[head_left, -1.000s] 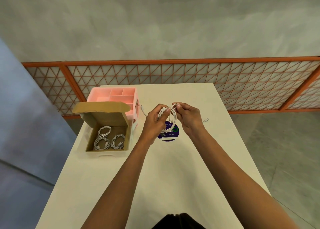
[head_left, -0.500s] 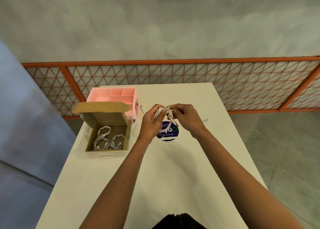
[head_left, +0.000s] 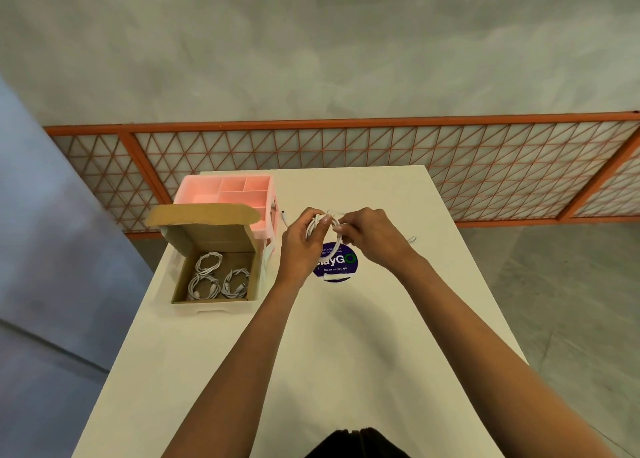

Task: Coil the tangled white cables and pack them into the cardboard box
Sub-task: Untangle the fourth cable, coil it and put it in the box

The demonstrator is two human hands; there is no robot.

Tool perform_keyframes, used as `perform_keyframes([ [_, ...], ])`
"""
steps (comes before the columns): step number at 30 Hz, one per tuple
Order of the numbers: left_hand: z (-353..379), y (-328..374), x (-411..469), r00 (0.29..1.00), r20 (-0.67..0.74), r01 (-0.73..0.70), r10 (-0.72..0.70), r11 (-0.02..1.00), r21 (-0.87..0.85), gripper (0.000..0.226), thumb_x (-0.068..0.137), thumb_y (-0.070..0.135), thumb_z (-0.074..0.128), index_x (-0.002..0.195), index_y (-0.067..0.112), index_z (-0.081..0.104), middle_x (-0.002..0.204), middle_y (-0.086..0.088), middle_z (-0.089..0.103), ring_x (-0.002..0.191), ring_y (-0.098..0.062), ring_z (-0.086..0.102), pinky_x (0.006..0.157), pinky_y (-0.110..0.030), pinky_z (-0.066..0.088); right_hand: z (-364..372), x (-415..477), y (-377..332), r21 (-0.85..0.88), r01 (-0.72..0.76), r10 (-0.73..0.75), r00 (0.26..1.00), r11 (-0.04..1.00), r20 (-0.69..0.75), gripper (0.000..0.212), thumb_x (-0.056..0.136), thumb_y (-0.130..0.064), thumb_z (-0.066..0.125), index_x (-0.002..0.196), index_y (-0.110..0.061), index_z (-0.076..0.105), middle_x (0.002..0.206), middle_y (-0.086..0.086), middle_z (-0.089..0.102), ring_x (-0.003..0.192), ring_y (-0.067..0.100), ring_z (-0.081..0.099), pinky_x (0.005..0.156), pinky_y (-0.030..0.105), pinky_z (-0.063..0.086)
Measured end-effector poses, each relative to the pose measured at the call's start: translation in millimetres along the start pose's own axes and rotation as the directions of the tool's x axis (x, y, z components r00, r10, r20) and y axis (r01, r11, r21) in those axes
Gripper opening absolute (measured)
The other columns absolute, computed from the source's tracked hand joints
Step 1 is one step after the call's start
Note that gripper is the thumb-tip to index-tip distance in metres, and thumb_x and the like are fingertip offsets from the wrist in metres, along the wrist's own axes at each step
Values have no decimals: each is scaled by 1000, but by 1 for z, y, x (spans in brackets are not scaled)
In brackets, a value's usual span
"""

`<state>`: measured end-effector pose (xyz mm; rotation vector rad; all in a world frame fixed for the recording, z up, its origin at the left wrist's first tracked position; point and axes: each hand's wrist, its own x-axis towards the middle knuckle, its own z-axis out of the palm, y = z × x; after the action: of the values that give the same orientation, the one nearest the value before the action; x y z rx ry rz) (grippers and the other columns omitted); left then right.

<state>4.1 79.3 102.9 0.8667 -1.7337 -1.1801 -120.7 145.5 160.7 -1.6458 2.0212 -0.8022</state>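
Observation:
Above the middle of the white table [head_left: 346, 336], my left hand [head_left: 301, 246] holds a small coil of white cable [head_left: 317, 227] with the thumb pressed on it. My right hand [head_left: 372, 237] pinches the same cable at the coil's right side. A loose cable end [head_left: 411, 239] lies on the table to the right of my right hand. The open cardboard box [head_left: 180, 286] stands at the table's left edge, flap up, with three coiled white cables [head_left: 216, 279] inside.
A pink compartment organiser [head_left: 228, 189] stands behind the box, a cable end [head_left: 284, 217] beside it. A round purple sticker [head_left: 336, 263] lies under my hands. An orange lattice fence [head_left: 381, 152] runs beyond the table's far edge.
The coil has got tighter and rounder in my left hand. My right hand has moved slightly left, wrapping the cable around the coil.

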Motion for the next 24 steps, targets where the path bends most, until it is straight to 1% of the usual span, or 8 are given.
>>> perform_keyframes([
  [3,2,9,4,998,-48,-44,45,999,32,15,97,26,54,90,15,60,81,12,65,77,-8,59,69,-21,46,5,-3,-7,-220,-19,-13,990,975,-142,32,99,-32,46,96,-9,68,87,14,67,85,35,59,68,36,44],
  [6,2,9,6,995,-59,-72,78,993,97,14,96,21,55,90,10,61,81,5,65,75,-8,57,66,-13,43,5,-6,-15,-407,-75,-18,976,911,-219,32,102,-33,39,109,-17,65,99,12,65,92,35,59,69,32,34],
  [11,1,7,7,995,-64,-67,76,989,135,8,94,14,57,89,8,58,78,5,61,72,-1,56,63,-8,41,2,-8,-21,-522,-42,-95,968,852,-233,32,102,-33,36,101,-16,64,93,9,67,85,35,61,66,30,33],
  [13,-1,9,6,996,-62,-63,70,992,108,9,95,16,56,87,11,57,76,8,60,72,2,55,63,-6,39,2,-7,-21,-503,-22,-106,969,864,-225,33,102,-34,37,97,-15,64,90,8,67,84,33,61,67,29,34],
  [15,-2,13,3,996,-70,-53,58,996,68,12,96,18,55,86,12,56,75,11,59,72,5,54,63,-5,38,3,-7,-18,-437,-1,-117,963,900,-242,33,100,-35,40,92,-16,66,87,6,69,82,31,61,69,31,41],
  [19,-2,21,0,999,-39,15,-16,1000,-21,16,98,23,52,88,10,56,75,13,58,72,9,53,62,-6,38,-1,-4,-9,-168,32,-73,968,985,-240,29,99,-27,44,83,-19,67,77,-4,69,78,21,62,71,34,50],
  [22,-5,25,-1,992,18,125,-124,986,-113,16,97,27,52,88,15,58,71,13,59,58,6,52,50,-6,36,-9,0,-2,-29,50,-54,981,998,-184,29,100,-20,43,83,-17,67,68,-12,62,71,12,59,72,33,50],
  [24,-6,26,-2,987,45,159,-154,975,-155,13,95,28,54,87,19,61,74,9,64,56,6,53,48,-7,36,-14,0,0,15,45,-42,986,999,-160,29,100,-16,43,85,-13,67,66,-13,59,66,7,56,69,25,45],
])
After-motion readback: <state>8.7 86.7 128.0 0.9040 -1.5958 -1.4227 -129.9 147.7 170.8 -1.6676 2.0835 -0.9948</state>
